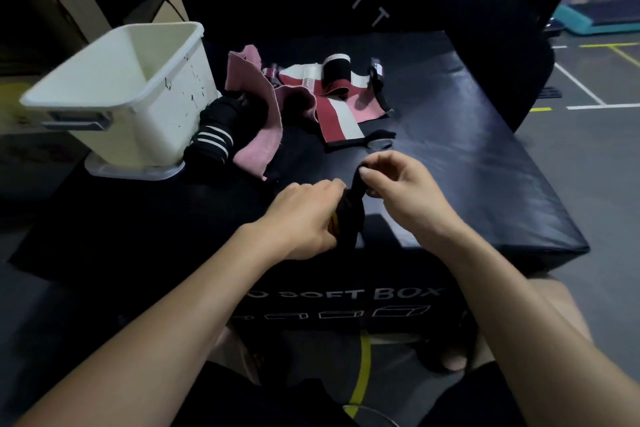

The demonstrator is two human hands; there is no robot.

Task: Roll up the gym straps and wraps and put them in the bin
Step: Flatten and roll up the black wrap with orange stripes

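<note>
**Both hands working one black strap at the box's near edge**

Dim gym flooring with yellow and white lines is showing at the right and bottom of the frame, and we are leaning over a black soft box point(467, 135) whose padded top is filling the middle of the view. We are holding a black strap point(351, 215) just above the near edge of the box, in the centre of the frame. Our left hand point(304, 218) is gripping its lower part with the fingers curled round it; an orange-brown edge is showing against the palm. Our right hand point(401, 191) is pinching the strap's upper end between thumb and fingertips, the other fingers loosely bent. How far the strap is rolled we cannot tell, since it is dark and partly hidden by the hands.

At the upper left a white bin point(138, 94) is standing on the box's left edge, tilted in the wide view, and we cannot see anything inside it. Just right of it a black wrap with white stripes point(211, 139) is lying against its wall. Beyond that a pink wrap point(258, 87) is sprawling unrolled, and a maroon-and-white wrap point(337, 114) is lying spread out beside it, toward the upper middle.
</note>
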